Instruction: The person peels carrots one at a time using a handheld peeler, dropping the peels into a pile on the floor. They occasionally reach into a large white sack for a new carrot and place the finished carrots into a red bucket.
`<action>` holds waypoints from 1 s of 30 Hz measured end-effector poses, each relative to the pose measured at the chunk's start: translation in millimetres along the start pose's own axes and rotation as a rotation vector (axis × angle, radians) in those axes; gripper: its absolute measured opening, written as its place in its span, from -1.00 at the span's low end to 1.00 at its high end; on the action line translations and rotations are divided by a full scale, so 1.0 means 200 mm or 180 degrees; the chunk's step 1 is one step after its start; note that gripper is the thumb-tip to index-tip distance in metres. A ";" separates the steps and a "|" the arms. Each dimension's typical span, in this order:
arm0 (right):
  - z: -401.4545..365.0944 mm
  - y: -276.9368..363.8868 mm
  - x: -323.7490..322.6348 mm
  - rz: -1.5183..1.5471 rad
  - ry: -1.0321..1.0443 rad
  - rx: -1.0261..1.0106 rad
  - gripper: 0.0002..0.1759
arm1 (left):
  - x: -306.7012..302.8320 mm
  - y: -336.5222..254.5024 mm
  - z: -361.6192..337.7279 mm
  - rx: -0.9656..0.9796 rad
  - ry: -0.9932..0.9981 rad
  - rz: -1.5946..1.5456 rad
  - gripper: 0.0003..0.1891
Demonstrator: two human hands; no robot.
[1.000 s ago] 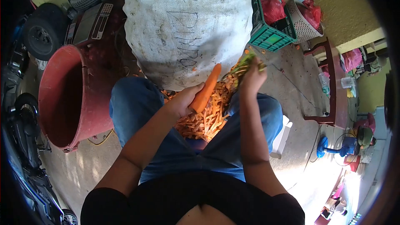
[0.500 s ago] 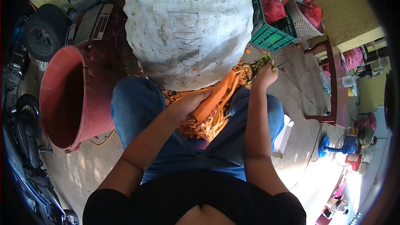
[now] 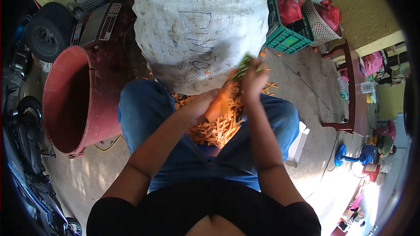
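L hand (image 3: 200, 105) wrapped tight round the lower end of a carrot (image 3: 222, 97), held over the gap between the knees, carrot slanting up and right twd the sack. R hand (image 3: 254, 78) closed on a green peeler (image 3: 242, 66), fist right at the carrot's top end, hands nearly touching. Peeler is blurred; can't tell whether its blade is on the carrot.

Room: tight in front. Big white sack (image 3: 201, 22) stands just past the knees, its lower edge right behind both hands. Pile of orange peels (image 3: 214, 129) fills the ground between the legs up to the sack's foot. L side: red tub (image 3: 65, 100), rim close beside the L thigh, mouth tipped twd the person. Bare concrete floor (image 3: 306, 78) opens to the R of the R knee, out to a green crate (image 3: 284, 39) and a wooden bench (image 3: 350, 100), w/ a few peel bits scattered near the sack. Edge of a white stool (image 3: 300, 142) shows beside the R thigh.

Hidden/cut: carrot's middle covered by L fingers, its far tip lost behind the R fist and peeler. Tub's inside in shadow, contents not readable. Sack top cut by the frame edge; writing on it not legible. A tyre (image 3: 48, 39) and a motorbike (image 3: 24, 148) sit at the L edge, dark and warped by the lens. Bottom: black shirt (image 3: 205, 209) blocks the ground beneath.
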State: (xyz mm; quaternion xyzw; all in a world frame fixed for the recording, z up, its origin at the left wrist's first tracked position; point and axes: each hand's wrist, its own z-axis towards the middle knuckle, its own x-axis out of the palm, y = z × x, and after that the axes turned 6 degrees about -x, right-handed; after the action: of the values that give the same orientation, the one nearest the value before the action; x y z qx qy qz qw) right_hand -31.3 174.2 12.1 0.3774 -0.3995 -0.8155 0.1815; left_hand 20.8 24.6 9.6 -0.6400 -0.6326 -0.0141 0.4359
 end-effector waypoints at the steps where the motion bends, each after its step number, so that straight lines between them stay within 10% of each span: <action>1: 0.10 -0.04 -0.03 0.0117 -0.0247 0.0530 -0.75 | 0.01 0.00 -0.02 0.0090 0.0290 0.0551 -0.62; 6: 0.26 -0.17 -0.19 0.1566 -0.1075 0.0897 -0.76 | 0.02 0.02 -0.03 0.0124 0.0238 0.0581 -0.58; 11: -0.04 0.08 -0.14 0.2073 0.0372 0.0999 -0.80 | -0.05 0.01 0.07 -0.0125 0.0246 -0.0505 -0.60; 16: -0.22 0.17 -0.06 0.1007 0.0670 -0.0282 -0.82 | 0.03 -0.02 0.03 -0.0124 -0.0128 -0.1277 -0.61; 21: 0.09 -0.03 -0.08 0.0430 -0.0530 -0.0313 -0.76 | -0.06 0.03 0.01 -0.0022 0.0908 0.0444 -0.62; 24: 0.29 -0.16 -0.20 0.0291 -0.0975 0.0559 -0.76 | 0.02 0.00 -0.07 -0.0357 0.0390 0.0930 -0.62; 26: 0.31 -0.20 -0.25 0.1527 -0.1270 0.0746 -0.73 | -0.02 0.00 -0.04 -0.0074 0.0614 0.0936 -0.62; 30: 0.19 -0.16 -0.22 0.0902 0.0055 0.0058 -0.79 | -0.07 0.00 0.04 0.0804 0.0236 0.1786 -0.62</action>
State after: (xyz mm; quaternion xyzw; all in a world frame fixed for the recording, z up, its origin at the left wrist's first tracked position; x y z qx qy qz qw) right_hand -31.7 238.8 22.8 0.3259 -0.4546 -0.7748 0.2948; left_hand 14.0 18.5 -2.9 -0.7295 -0.4117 0.1621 0.5216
